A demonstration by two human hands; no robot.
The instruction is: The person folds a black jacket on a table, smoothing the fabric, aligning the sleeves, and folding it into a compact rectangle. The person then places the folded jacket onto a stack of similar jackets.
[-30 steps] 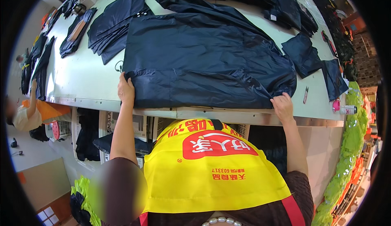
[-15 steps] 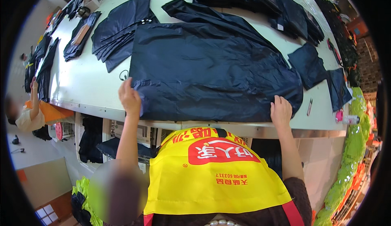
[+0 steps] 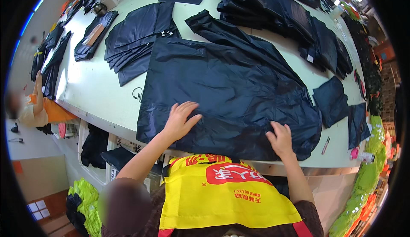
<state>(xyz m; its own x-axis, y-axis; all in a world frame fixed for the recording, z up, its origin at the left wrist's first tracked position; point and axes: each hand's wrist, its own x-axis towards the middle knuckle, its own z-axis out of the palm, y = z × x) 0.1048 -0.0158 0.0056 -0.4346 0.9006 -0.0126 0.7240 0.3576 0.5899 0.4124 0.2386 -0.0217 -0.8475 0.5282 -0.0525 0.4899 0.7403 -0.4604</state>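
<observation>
A dark navy garment (image 3: 213, 83) of thin, shiny fabric lies spread on the white table (image 3: 115, 109) in front of me, with a long narrow part folded along its far side. My left hand (image 3: 181, 119) rests flat on its near left part, fingers stretched and thumb apart. On the near right part lies my right hand (image 3: 279, 139), its fingers slightly bent and spread, touching the cloth. Neither hand grips anything. Wrinkles run across the fabric between and beyond my hands.
Stacks of folded dark garments (image 3: 141, 36) stand at the far left and far right. Small folded dark pieces (image 3: 331, 100), a pen-like tool (image 3: 326, 145) and a bottle (image 3: 365, 157) lie on the right. Another person (image 3: 32, 113) works at the left edge.
My left hand has moved from the garment's left edge inward onto the cloth. The right hand has shifted slightly inward at the near edge. The view has tilted and shifted.
</observation>
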